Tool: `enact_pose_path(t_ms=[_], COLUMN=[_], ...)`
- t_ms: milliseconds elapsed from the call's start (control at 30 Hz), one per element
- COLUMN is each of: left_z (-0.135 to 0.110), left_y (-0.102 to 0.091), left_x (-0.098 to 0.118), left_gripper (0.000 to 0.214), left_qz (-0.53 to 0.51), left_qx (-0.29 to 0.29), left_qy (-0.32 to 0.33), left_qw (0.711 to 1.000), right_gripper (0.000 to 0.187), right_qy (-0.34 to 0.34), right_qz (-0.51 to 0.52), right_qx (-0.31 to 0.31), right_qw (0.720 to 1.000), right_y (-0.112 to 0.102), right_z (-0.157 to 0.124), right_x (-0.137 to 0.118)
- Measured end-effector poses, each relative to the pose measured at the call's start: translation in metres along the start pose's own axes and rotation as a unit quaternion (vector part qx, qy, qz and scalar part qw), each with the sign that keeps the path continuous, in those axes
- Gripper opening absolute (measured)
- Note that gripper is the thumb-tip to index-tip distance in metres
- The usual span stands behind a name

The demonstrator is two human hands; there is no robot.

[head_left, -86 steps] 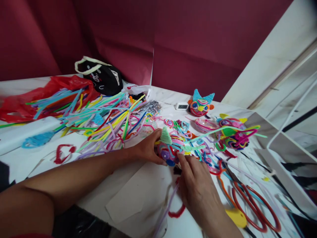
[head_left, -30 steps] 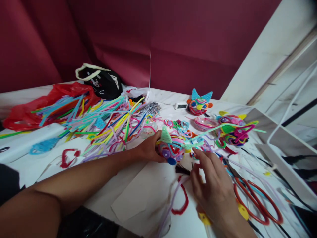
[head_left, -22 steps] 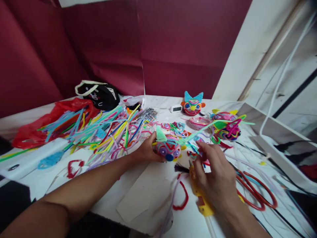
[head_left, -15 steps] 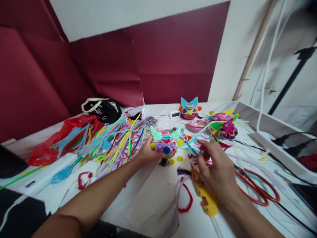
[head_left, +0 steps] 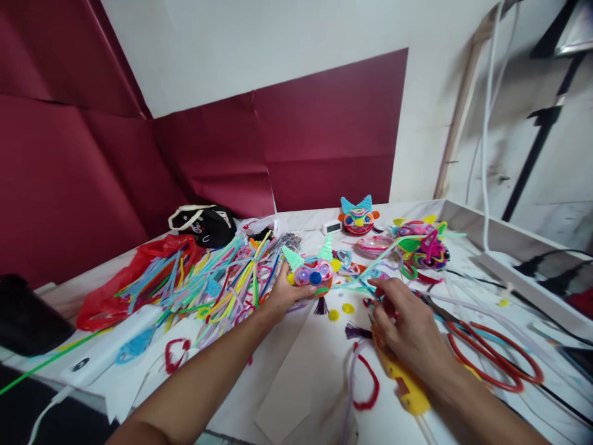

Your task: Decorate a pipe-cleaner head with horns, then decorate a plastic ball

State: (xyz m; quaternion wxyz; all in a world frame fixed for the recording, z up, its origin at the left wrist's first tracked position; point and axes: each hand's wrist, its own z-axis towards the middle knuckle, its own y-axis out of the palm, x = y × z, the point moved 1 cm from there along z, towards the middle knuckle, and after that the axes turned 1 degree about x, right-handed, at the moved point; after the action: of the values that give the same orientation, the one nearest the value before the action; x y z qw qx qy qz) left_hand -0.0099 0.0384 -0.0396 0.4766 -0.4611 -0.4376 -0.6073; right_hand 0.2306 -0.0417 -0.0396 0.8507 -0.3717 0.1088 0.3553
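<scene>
My left hand [head_left: 282, 296] is closed around the side of a pipe-cleaner animal head [head_left: 304, 276], which has mint-green ears, purple eyes, a blue nose and a dark tassel hanging below. Over the scattered pipe-cleaner pieces, my right hand [head_left: 410, 324] has its fingers curled in, thumb near forefinger; what they hold, if anything, I cannot make out. Partly beneath that hand lies a yellow glue gun [head_left: 412, 392]. Between the hands are yellow discs [head_left: 347, 308] and a purple tassel [head_left: 356, 332]. A bent red pipe cleaner [head_left: 372, 386] rests nearer me.
Loose pipe cleaners [head_left: 222, 278] and a red plastic bag [head_left: 99, 303] spread over the left. Behind stand a finished-looking blue-eared head [head_left: 357, 219] and a small digital clock [head_left: 332, 228]. Orange-handled scissors [head_left: 504, 358] and a white power strip [head_left: 532, 293] with cables occupy the right.
The camera view has tilted upward and turned slightly left. The animal head in my left hand has tilted, its face turning more upward. My right hand's fingers have drawn lower over the small pieces.
</scene>
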Motion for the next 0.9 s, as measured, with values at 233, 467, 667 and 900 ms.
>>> enact_pose_path(t_ms=[233,467,667,900], left_z=[-0.002,-0.006,-0.008,-0.01], left_y=[0.0,0.005,0.007,0.008], left_x=[0.001,0.005,0.007,0.01], left_gripper=[0.07,0.078,0.084,0.078], left_qz=[-0.015,-0.034,-0.039,-0.053], left_qx=[-0.013,-0.033,-0.041,-0.061], left_qy=[-0.034,-0.051,-0.048,-0.045], left_qw=[0.999,0.998,0.997,0.996], right_gripper=[0.028,0.029,0.029,0.025], right_qy=[0.003,-0.002,-0.023,-0.014], right_qz=[-0.004,-0.021,-0.051,-0.11], right_qx=[0.006,-0.01,-0.016,-0.037], right_qw=[1.0,1.0,0.998,0.993], right_y=[0.0,0.0,-0.001,0.0], right_z=[0.002,0.003,0.004,0.003], right_x=[0.004,0.006,0.007,0.014])
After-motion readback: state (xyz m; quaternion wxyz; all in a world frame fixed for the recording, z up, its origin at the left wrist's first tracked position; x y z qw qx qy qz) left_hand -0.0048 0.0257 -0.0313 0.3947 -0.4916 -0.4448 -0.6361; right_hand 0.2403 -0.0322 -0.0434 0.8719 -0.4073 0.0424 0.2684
